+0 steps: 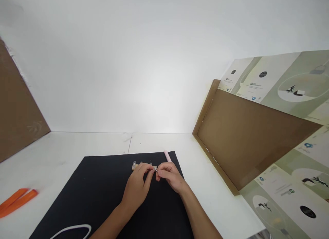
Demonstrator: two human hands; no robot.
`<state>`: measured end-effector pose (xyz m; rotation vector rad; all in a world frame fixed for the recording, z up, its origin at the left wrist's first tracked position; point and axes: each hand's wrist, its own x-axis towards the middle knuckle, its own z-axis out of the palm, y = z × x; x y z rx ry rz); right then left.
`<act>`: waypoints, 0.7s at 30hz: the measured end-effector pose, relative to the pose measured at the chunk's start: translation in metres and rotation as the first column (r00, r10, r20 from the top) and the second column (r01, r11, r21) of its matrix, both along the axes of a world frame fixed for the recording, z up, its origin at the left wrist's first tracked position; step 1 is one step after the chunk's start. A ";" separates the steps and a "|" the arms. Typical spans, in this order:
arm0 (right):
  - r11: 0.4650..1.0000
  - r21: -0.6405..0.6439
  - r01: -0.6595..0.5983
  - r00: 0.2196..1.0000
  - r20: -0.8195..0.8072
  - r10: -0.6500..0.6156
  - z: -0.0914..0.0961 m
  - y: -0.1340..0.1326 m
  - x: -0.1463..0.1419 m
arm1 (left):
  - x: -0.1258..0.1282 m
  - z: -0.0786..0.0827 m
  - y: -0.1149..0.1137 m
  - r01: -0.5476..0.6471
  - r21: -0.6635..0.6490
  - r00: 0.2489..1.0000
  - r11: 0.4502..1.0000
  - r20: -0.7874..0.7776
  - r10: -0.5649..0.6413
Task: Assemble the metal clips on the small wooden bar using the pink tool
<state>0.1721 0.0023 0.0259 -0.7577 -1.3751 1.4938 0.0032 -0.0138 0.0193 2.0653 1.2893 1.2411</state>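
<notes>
Pinch grips, fingers drawn together: your left hand holds a pale piece jutting past its fingers, your right hand a tiny metallic part just beside it — so shallow a hold could let the part slip onto the black mat beneath.

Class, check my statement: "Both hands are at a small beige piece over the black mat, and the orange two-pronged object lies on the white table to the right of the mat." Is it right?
Not quite: the orange two-pronged object lies to the left of the black mat, on the white table, as the head view shows. Both hands are indeed at a small beige piece over the mat.
</notes>
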 end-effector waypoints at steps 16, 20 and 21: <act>0.989 -0.148 -0.008 1.000 -0.024 0.005 -0.007 0.005 0.001 | 0.000 0.001 0.000 -0.005 -0.002 1.000 1.000 0.003 0.005; 0.984 -0.162 -0.070 0.992 -0.119 0.051 -0.009 0.004 -0.001 | 0.000 0.003 -0.001 -0.010 -0.006 1.000 1.000 0.006 0.010; 0.984 -0.162 -0.069 0.989 -0.140 0.046 -0.010 0.004 -0.001 | 0.000 0.003 -0.001 -0.008 -0.008 1.000 1.000 0.008 0.008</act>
